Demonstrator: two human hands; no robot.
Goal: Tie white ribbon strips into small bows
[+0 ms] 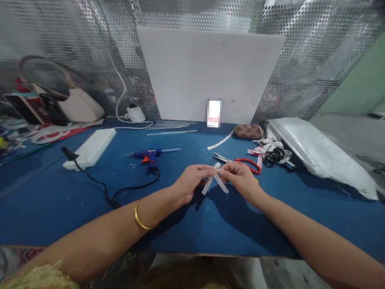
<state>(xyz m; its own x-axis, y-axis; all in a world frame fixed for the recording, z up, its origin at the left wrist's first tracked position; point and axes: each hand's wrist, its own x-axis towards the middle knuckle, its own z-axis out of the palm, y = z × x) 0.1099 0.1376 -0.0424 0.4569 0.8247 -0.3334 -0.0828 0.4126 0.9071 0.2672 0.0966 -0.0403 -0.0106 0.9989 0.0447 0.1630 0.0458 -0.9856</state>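
Yellow sleeve frill (45,277) up close, then a white ribbon bow (217,171) over the desk (186,237), pinched by left hand (191,180) and right hand (243,181), tails pointing at its front edge, long axes slanting apart. Red-handled scissors (244,160) just past the right.

1. Clock centre: ribbon bow (217,170), between left hand (194,178) and right hand (242,180), over table (180,233).
2. 12 o'clock: phone (214,111), before board (210,72).
3. 1 o'clock: pouch (248,131).
4. 2 o'clock: scissors (245,160), on table.
5. 3 o'clock: packet (319,152), right of ties (274,157).
6. 9 o'clock: glue gun (152,156); farther left, power strip (94,144).
7. 10 o'clock: handbag (82,106).
8. Between 10 and 11 o'clock: glue sticks (171,132), on table.
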